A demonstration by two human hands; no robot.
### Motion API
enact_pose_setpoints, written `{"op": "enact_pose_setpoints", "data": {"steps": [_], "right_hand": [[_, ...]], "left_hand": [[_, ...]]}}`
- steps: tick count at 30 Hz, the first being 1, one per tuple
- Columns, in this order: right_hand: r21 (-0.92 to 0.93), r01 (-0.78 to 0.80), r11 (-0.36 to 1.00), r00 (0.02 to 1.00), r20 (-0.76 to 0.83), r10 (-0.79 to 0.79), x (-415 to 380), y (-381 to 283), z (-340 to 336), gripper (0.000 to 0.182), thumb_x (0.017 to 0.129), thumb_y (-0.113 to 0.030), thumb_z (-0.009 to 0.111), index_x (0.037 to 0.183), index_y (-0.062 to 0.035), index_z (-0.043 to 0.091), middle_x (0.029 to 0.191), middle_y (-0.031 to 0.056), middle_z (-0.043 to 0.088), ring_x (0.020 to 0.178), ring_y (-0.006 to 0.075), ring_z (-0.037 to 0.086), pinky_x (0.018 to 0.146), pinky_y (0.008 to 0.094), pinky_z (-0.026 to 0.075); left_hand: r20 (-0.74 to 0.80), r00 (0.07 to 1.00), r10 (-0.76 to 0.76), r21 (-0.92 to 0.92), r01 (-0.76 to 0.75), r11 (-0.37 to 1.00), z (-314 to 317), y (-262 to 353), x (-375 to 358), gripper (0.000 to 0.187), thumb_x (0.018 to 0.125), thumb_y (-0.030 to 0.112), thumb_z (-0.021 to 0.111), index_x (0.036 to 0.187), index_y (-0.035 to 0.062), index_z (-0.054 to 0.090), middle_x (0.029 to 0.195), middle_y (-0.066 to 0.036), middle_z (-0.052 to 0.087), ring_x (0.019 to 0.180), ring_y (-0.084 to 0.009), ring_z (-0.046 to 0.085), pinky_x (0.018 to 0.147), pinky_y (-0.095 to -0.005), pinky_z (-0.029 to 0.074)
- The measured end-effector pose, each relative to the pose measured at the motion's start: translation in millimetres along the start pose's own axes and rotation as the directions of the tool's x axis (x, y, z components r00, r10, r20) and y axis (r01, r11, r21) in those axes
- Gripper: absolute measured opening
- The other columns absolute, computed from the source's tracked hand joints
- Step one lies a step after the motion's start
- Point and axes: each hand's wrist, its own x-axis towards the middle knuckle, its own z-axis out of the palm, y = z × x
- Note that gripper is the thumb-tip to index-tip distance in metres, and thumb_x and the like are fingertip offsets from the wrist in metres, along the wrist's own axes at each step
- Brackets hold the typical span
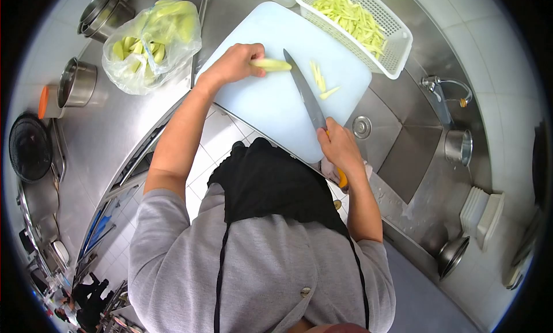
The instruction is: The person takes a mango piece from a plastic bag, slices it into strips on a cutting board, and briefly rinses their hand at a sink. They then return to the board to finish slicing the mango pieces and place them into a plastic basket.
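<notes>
Left hand (243, 62) pinching a pale green vegetable piece (271, 64), right hand (341, 146) closed around a knife (306, 91), cut strips (320, 81) beside the blade.

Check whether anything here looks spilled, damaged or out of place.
Nothing clearly stands out. The few loose strips on the cutting board lie beside the knife in the right hand, as cut pieces would. The other strips sit inside the white basket. I see no obvious damage.

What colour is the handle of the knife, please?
The handle is yellow-orange, seen best in the head view.
</notes>
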Motion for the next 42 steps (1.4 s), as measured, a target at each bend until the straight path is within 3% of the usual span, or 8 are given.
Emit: {"op": "enact_pose_setpoints", "data": {"steps": [6,10,16,20,26,29,35,42], "right_hand": [[-0.036,0.022,0.999,1.000,0.001,-0.022,-3.5,-1.2,0.3,0.026,0.101,-0.021,0.057,0.097,0.0046,0.058,0.089,0.0335,0.069,0.089,0.0559,0.065,0.082,0.0628,0.049],[-0.027,0.020,0.999,1.000,0.000,-0.020,-6.4,1.8,0.0,0.026,0.101,-0.021,0.057,0.097,0.0042,0.058,0.087,0.0326,0.069,0.088,0.0555,0.065,0.082,0.0626,0.049],[0.025,-0.010,1.000,1.000,-0.025,0.011,-15.6,6.1,0.6,0.026,0.102,-0.021,0.058,0.096,0.0045,0.057,0.085,0.0328,0.068,0.087,0.0554,0.065,0.080,0.0622,0.049],[0.048,-0.074,0.996,0.997,-0.032,0.075,-17.5,9.5,-1.7,0.027,0.102,-0.021,0.059,0.096,0.0050,0.057,0.085,0.0331,0.068,0.087,0.0558,0.065,0.080,0.0620,0.049],[0.004,-0.060,0.998,0.998,-0.030,0.060,-12.9,6.9,-7.3,0.025,0.103,-0.021,0.058,0.098,0.0041,0.055,0.084,0.0329,0.069,0.086,0.0559,0.066,0.080,0.0634,0.049],[-0.071,-0.026,0.997,0.999,-0.033,0.023,-13.4,7.4,-2.1,0.023,0.104,-0.020,0.057,0.101,0.0026,0.055,0.081,0.0320,0.069,0.082,0.0549,0.067,0.079,0.0639,0.050],[-0.215,-0.011,0.977,1.000,-0.018,0.008,-23.8,1.7,-3.6,0.020,0.105,-0.018,0.054,0.103,0.0013,0.053,0.076,0.0304,0.069,0.076,0.0534,0.069,0.074,0.0633,0.054],[-0.332,0.068,0.941,0.997,-0.011,-0.076,-35.0,0.4,-19.0,0.014,0.102,-0.013,0.054,0.097,-0.0005,0.053,0.071,0.0279,0.068,0.069,0.0499,0.070,0.065,0.0619,0.055]], "left_hand": [[0.120,0.992,0.042,-0.026,-0.039,0.999,-19.6,-19.3,28.4,0.027,0.082,0.010,0.086,0.100,0.0024,0.067,0.081,-0.005,0.067,0.078,-0.0182,0.059,0.072,-0.0356,0.047],[-0.164,0.984,-0.073,0.184,0.103,0.977,-23.6,-21.4,41.0,0.036,0.085,0.014,0.082,0.118,0.0043,0.072,0.102,-0.017,0.075,0.101,-0.0340,0.071,0.090,-0.0444,0.054],[-0.493,0.837,0.238,0.489,0.041,0.871,1.6,-11.7,28.6,0.045,0.085,0.027,0.083,0.121,0.0016,0.071,0.124,-0.019,0.069,0.120,-0.0416,0.061,0.096,-0.0480,0.055],[-0.247,0.969,-0.029,0.424,0.135,0.896,42.9,30.1,-0.2,0.035,0.085,0.018,0.080,0.116,0.0027,0.072,0.121,-0.019,0.067,0.113,-0.0411,0.061,0.098,-0.0469,0.052],[0.095,0.938,0.334,0.296,-0.347,0.890,56.4,33.1,-7.8,0.039,0.080,0.014,0.078,0.119,0.0095,0.075,0.122,-0.012,0.067,0.117,-0.0328,0.060,0.102,-0.0451,0.049],[0.040,0.902,0.431,0.188,-0.430,0.883,64.1,28.4,-8.8,0.035,0.081,0.012,0.078,0.115,0.0100,0.075,0.122,-0.008,0.067,0.111,-0.0324,0.059,0.101,-0.0441,0.045],[-0.243,0.937,0.250,0.312,-0.169,0.935,91.2,45.9,-29.1,0.017,0.090,0.018,0.073,0.107,0.0157,0.074,0.114,-0.004,0.065,0.106,-0.0284,0.057,0.096,-0.0460,0.038],[-0.260,0.948,0.182,0.426,-0.056,0.903,98.3,61.9,-27.0,0.011,0.095,0.021,0.071,0.106,0.0203,0.071,0.110,-0.003,0.062,0.107,-0.0294,0.057,0.096,-0.0550,0.036]]}}
